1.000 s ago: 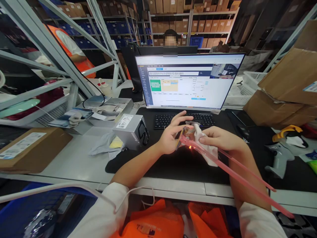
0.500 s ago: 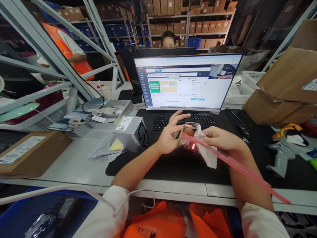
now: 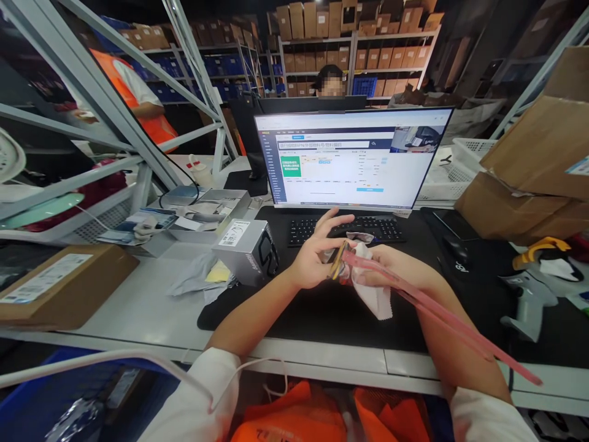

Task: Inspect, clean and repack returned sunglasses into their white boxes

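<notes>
I have what look like glasses with long pink arms (image 3: 414, 294) up in front of me, above the black mat (image 3: 317, 325), short of the keyboard (image 3: 301, 232). My left hand (image 3: 309, 261) pinches the edge of the gold-edged front (image 3: 339, 263) between thumb and finger, the other fingers spread loosely upward. My right hand (image 3: 398, 261) is closed on a white cloth (image 3: 375, 298) just beside the front; how its fingertips sit under the fabric I cannot tell, nor whether the cloth presses on a lens.

The weak point, I judge, is my left pinch. It holds one end only — a hard push through the cloth could twist the front out of it, and the glasses would drop to the mat. Squeezing harder instead might bend the rim or leave a fingerprint on the lens. Grit caught in the cloth could scratch.

The pink arms slant across my right forearm, and their tips show over the table's front edge (image 3: 322, 350). If I lift that elbow, the forearm could lever them and strain the hinges. Swinging the glasses left could knock the silver box (image 3: 243, 252), which stands close to my left forearm — its near side rests by the mat's edge.
</notes>
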Demonstrator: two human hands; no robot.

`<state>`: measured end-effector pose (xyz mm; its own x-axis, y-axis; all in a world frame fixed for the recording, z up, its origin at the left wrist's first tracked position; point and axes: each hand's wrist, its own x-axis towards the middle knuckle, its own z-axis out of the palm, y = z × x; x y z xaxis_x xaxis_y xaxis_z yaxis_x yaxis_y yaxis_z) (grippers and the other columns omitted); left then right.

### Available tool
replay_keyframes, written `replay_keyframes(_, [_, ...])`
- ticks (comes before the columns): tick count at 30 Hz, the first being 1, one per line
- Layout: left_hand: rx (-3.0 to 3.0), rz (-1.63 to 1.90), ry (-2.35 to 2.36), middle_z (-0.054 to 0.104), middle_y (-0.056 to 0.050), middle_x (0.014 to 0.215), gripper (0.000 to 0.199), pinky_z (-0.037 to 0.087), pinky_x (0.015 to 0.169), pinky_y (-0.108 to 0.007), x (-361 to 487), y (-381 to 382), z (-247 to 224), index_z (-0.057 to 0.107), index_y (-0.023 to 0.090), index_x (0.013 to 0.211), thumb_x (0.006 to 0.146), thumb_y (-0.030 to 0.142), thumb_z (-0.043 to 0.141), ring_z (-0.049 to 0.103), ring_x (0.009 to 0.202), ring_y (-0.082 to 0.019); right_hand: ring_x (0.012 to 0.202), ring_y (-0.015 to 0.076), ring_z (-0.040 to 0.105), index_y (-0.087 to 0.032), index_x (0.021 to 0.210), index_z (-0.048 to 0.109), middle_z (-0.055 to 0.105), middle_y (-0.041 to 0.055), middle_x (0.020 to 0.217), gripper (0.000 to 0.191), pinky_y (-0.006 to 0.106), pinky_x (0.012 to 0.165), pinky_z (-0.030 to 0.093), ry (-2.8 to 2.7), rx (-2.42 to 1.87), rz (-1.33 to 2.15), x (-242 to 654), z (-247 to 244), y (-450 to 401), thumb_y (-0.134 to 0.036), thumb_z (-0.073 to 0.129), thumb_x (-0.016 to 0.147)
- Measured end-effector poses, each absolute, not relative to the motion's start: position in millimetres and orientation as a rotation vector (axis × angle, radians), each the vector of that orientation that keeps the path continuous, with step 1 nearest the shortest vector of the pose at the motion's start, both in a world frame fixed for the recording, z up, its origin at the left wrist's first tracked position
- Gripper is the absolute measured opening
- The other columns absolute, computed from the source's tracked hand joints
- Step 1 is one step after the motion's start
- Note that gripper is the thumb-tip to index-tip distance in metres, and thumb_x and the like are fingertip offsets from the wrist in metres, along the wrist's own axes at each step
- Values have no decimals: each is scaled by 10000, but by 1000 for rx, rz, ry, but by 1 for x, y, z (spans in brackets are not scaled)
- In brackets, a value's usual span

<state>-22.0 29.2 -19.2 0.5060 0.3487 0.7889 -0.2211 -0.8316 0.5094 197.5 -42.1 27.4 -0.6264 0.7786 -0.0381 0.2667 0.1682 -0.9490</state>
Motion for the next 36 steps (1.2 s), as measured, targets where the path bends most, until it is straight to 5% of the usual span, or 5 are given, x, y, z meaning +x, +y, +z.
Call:
replay_keyframes(8, [2072, 1245, 140, 566, -153, 1470, 453, 323, 1227, -615, -2, 16, -34, 724, 256, 1234, 874, 529, 746, 326, 1535, -360, 740, 188, 620, -137, 986, 741, 715, 78, 876, 527, 282, 667, 493, -1709, -1033, 1371, 191, 11, -41, -650, 688, 879])
replay_keyframes(14, [2169, 1362, 168, 600, -139, 1390, 448, 304, 1245, -606, -21, 21, -15, 750, 247, 1152, 840, 567, 765, 341, 1517, -382, 600, 131, 484, -139, 760, 664, 593, 23, 684, 590, 250, 530, 380, -1986, -1174, 1384, 214, 26, -40, -717, 643, 876])
replay_keyframes(24, [2095, 1297, 122, 623, -163, 1370, 447, 396, 1179, -601, -1, 17, -31, 716, 232, 1191, 857, 525, 768, 395, 1493, -371, 738, 179, 628, -132, 964, 752, 719, 67, 877, 437, 265, 640, 469, -1779, -1037, 1462, 199, 18, -40, -559, 731, 870])
replay_keyframes(31, [2113, 1474, 97, 660, -125, 1339, 438, 373, 1210, -592, -26, 25, -10, 683, 264, 1247, 877, 482, 764, 437, 1474, -339, 588, 142, 532, -126, 796, 704, 637, 42, 695, 528, 261, 554, 400, -1666, -1161, 1588, 227, 22, -37, -651, 762, 804])
replay_keyframes(36, [1872, 1477, 171, 674, -149, 1350, 380, 524, 1089, -478, -17, 20, -20, 605, 240, 1294, 967, 428, 658, 512, 1432, -307, 670, 209, 561, -211, 825, 635, 613, 58, 759, 554, 336, 597, 471, -1412, -1160, 1363, 209, 11, -31, -752, 724, 745])
